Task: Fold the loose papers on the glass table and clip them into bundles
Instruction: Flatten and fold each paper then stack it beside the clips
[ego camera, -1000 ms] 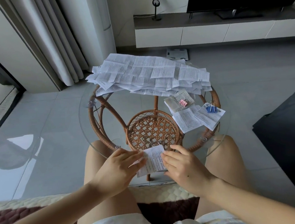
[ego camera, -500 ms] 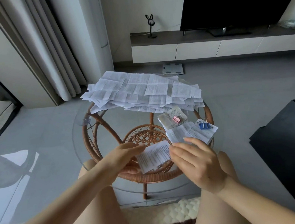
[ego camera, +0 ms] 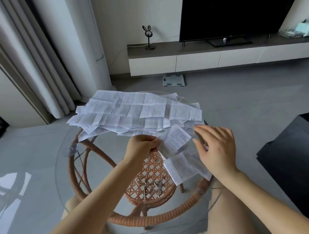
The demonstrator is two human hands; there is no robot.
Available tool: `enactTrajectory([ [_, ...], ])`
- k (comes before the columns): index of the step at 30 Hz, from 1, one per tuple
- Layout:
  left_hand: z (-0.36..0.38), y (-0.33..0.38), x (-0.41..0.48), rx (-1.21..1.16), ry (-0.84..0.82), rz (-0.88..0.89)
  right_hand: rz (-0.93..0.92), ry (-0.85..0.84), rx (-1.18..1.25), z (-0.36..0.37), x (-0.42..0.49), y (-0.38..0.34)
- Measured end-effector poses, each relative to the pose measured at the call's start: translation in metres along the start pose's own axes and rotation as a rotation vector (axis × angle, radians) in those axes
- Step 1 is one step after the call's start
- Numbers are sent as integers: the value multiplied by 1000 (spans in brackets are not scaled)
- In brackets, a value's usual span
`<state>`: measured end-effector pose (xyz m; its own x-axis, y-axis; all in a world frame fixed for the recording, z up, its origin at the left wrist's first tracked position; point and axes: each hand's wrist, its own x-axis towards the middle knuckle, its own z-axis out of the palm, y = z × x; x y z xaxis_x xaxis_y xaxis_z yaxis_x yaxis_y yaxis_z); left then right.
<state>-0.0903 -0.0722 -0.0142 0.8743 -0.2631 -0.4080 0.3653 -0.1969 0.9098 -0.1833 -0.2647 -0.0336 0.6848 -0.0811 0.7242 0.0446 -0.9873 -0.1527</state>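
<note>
The left hand point(ego camera: 142, 146) has its grip clenched on the edge of a folded paper point(ego camera: 176, 140), holding it up just above the middle of the glass worktop point(ego camera: 56, 172), with no clip to be seen on it. The right hand point(ego camera: 219, 148) is released, fingers spread, hovering just beside that paper and over a few folded sheets point(ego camera: 183, 168) lying at the right side of the worktop. Whether those sheets are clipped is hidden by the hand. Behind them a broad heap of loose papers point(ego camera: 136, 112) covers the far half, unfolded, and spare binder clips point(ego camera: 152, 184) lie on the rattan shelf point(ego camera: 151, 203) below. By my reckoning the job is barely begun: a handful folded, the heap left.
</note>
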Motion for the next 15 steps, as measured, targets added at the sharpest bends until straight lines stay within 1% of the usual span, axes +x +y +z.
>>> enactTrajectory([
  [2, 10, -2, 16, -54, 47, -41, 194, -95, -19, 13, 4, 5],
  [4, 15, -7, 28, -132, 92, -100, 314, -251, 8, 25, 7, 3],
  [6, 18, -12, 34, -106, 132, -97, 391, -457, 16, 33, 11, -2],
  [8, 19, -16, 38, -19, 163, -68, 414, -578, 1, 43, 13, -5],
  [10, 19, -17, 44, 86, 205, -30, 434, -615, -8, 52, 16, -8],
  [15, 15, -15, 54, 308, 219, 62, 484, -568, 43, 62, 18, -13],
])
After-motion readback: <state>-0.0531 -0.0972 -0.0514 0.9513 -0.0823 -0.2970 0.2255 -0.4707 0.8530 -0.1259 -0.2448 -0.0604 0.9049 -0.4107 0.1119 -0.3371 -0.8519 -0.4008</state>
